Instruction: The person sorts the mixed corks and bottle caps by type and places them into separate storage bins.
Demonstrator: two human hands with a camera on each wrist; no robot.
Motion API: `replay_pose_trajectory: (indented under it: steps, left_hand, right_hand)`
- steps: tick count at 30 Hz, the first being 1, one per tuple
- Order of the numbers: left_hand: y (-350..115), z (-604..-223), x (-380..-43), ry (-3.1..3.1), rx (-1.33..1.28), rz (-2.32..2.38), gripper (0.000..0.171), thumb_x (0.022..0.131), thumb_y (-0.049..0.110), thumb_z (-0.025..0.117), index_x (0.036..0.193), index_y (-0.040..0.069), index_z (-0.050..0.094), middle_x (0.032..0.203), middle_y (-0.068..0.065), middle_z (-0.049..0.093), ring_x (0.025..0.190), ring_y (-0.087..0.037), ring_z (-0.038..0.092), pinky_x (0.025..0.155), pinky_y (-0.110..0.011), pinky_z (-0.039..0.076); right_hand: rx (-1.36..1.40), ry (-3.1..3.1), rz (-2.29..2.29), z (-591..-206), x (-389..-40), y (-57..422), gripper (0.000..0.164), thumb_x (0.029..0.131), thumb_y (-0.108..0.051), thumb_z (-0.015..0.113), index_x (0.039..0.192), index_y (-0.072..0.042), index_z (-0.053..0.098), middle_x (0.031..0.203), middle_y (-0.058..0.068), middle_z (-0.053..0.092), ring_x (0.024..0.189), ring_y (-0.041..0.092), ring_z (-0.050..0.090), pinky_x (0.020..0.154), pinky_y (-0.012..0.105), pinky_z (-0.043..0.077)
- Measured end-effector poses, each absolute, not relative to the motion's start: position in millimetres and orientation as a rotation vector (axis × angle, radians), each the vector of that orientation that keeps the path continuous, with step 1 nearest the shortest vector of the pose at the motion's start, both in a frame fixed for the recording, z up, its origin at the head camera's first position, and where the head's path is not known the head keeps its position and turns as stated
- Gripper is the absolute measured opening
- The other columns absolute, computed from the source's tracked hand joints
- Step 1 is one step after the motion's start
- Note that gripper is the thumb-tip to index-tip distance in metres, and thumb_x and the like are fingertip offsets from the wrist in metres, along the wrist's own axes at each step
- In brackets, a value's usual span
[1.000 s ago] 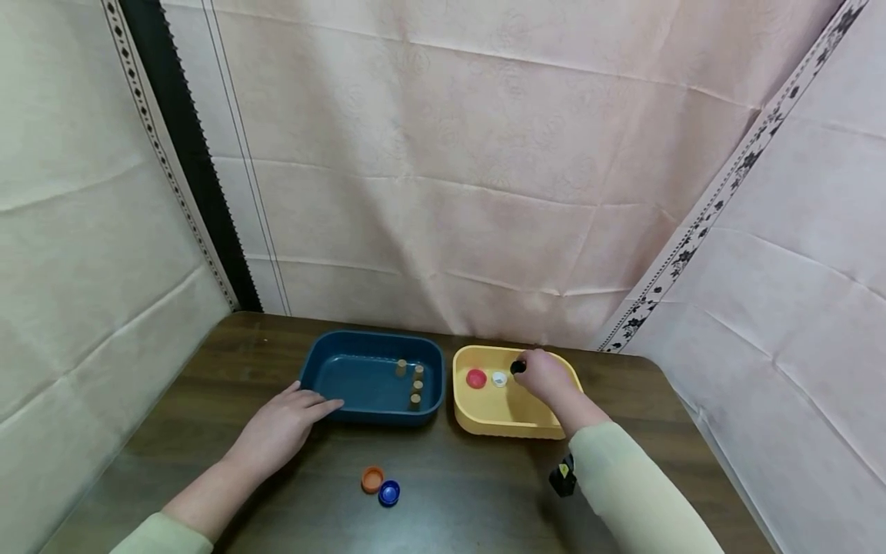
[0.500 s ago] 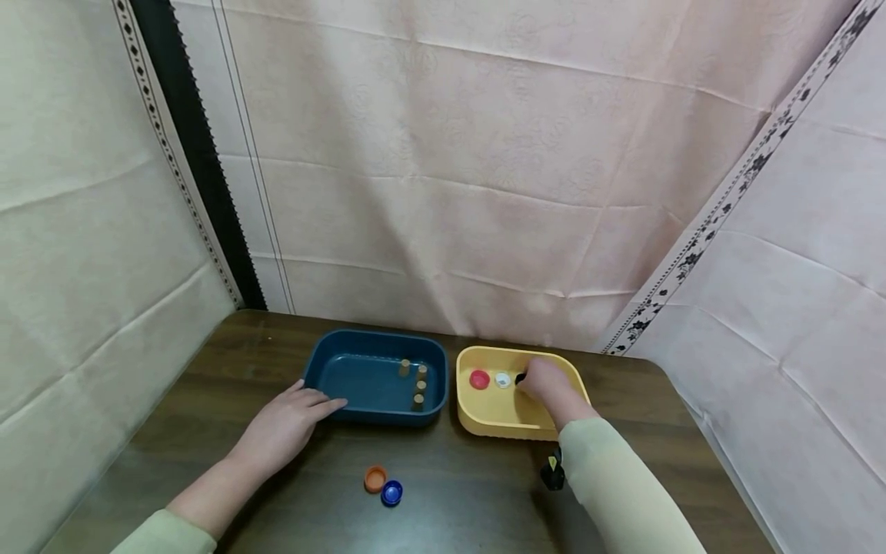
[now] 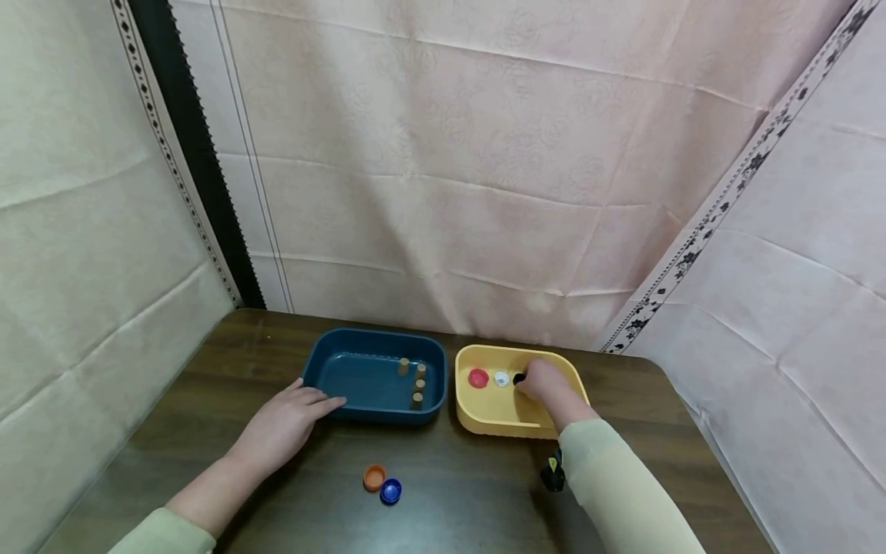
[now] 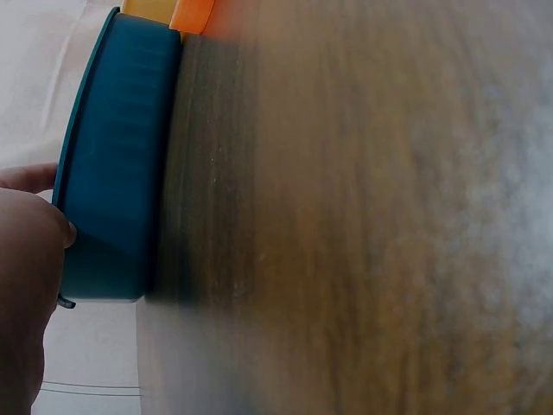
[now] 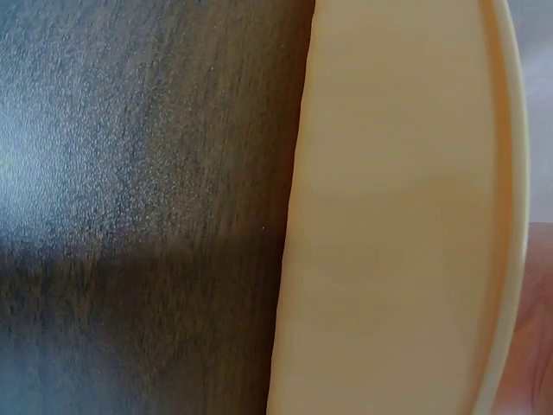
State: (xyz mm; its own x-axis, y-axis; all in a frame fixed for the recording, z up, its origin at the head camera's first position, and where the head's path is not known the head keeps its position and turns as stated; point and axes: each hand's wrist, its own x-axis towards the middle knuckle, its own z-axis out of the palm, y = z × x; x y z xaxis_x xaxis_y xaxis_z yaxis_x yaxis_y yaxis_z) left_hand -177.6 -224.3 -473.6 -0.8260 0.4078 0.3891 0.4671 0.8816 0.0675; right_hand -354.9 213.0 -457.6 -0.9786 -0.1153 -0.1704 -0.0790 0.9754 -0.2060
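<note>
My right hand (image 3: 547, 385) reaches down into the yellow tray (image 3: 487, 429) and pinches a small black cap (image 3: 519, 378) close over its floor. A red cap (image 3: 478, 378) and a white cap (image 3: 501, 378) lie left of it in a row. My left hand (image 3: 287, 419) rests on the near left corner of the dark blue tray (image 3: 360, 416), its thumb laid over the rim; the left wrist view shows a fingertip (image 4: 69, 233) against the outer wall. Several small cork-coloured cylinders (image 3: 420, 385) stand in that tray's right half.
An orange cap (image 3: 374, 478) and a blue cap (image 3: 391, 492) lie side by side on the wooden table (image 3: 471, 500), in front of the trays. A pale cloth (image 3: 443, 169) hangs behind the table, with more cloth at both sides.
The right hand has lowered the black cap toward the yellow tray's floor, beside the white cap, and has stayed there over the last half second. The left hand keeps its place.
</note>
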Motion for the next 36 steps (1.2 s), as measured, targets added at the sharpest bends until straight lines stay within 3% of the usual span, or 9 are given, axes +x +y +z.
replay_pose_trajectory:
  steps: [9,16,26,36]
  left_hand:
    - [-224.0,-473.5,-178.1,-2.679,-0.65,-0.225,0.043,0.085,-0.001,0.075,0.122,0.021,0.071,0.105,-0.001,0.074,0.101,-0.02,0.068,0.105,-0.054,0.044]
    - [-224.1,-474.5,-178.1,-2.669,-0.66,-0.221,0.044,0.084,-0.002,0.075,0.122,0.021,0.071,0.104,-0.002,0.074,0.101,-0.021,0.068,0.105,-0.054,0.044]
    - [-223.6,-476.1,-177.7,-2.612,-0.688,-0.218,0.045,0.08,-0.005,0.076,0.119,0.018,0.073,0.1,-0.002,0.074,0.096,-0.021,0.069,0.101,-0.055,0.047]
    - [-224.1,-474.8,-178.1,-2.663,-0.671,-0.209,0.045,0.083,-0.004,0.073,0.122,0.02,0.071,0.103,-0.002,0.073,0.099,-0.021,0.068,0.104,-0.054,0.045]
  right_hand:
    - [-0.13,2.935,-0.42,-449.6,-345.3,213.5,0.04,0.087,-0.023,0.073,0.118,0.001,0.065,0.109,0.014,0.067,0.091,0.026,0.059,0.091,0.044,0.049]
    - [-0.175,2.977,-0.506,-450.8,-338.4,216.0,0.042,0.085,-0.026,0.074,0.115,0.001,0.066,0.106,0.013,0.068,0.088,0.027,0.059,0.087,0.046,0.049]
    - [-0.205,3.028,-0.656,-444.0,-320.2,212.5,0.042,0.089,-0.029,0.072,0.119,-0.001,0.065,0.11,0.016,0.067,0.098,0.029,0.062,0.091,0.049,0.05]
    - [-0.38,3.145,-0.769,-431.5,-281.5,193.5,0.034,0.086,-0.03,0.076,0.111,-0.008,0.071,0.099,0.01,0.067,0.088,0.023,0.061,0.082,0.044,0.053]
